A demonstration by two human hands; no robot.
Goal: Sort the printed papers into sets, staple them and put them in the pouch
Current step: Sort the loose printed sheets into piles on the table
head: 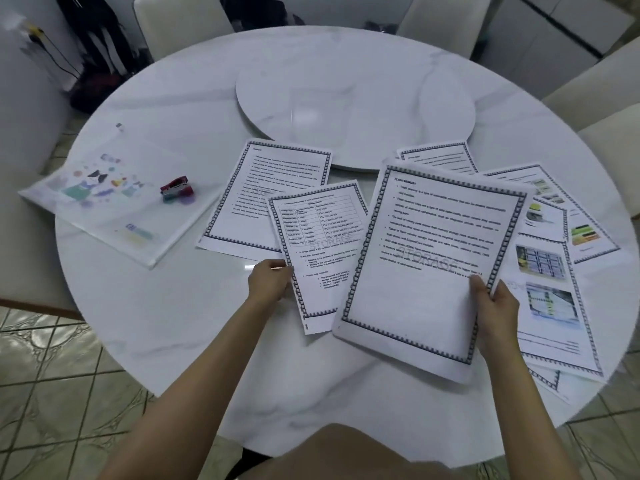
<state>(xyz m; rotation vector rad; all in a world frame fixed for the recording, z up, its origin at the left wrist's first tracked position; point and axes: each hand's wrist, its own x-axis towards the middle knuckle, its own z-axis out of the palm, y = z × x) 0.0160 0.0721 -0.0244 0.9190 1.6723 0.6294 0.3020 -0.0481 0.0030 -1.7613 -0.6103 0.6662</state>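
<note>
Head view, taking the person's seat as 6 o'clock on the round white table [173, 323]. The left hand [272, 278] pinches the left edge of a sheet with a printed table [318, 251], thumb on top, a little toward 7 o'clock of the table's middle. The right hand [495, 306] grips the lower right edge of a page headed FLASH MEMORY [426, 265], with the thumb on the paper and the fingers hidden beneath. This page is tilted and overlaps the right edge of the sheet with the printed table.

A page of plain text [266, 192] lies flat near the centre, partly under the sheet in the left hand. More bordered sheets with colour pictures [547, 289] fan out from 3 to 5 o'clock, overlapping one another under the right hand's page.

The translucent pouch [114, 199], printed with small coloured figures, lies at 9 o'clock, well apart from both hands. A red stapler [176, 188] rests on its right corner. A round turntable [353, 98] sits toward 12 o'clock.
</note>
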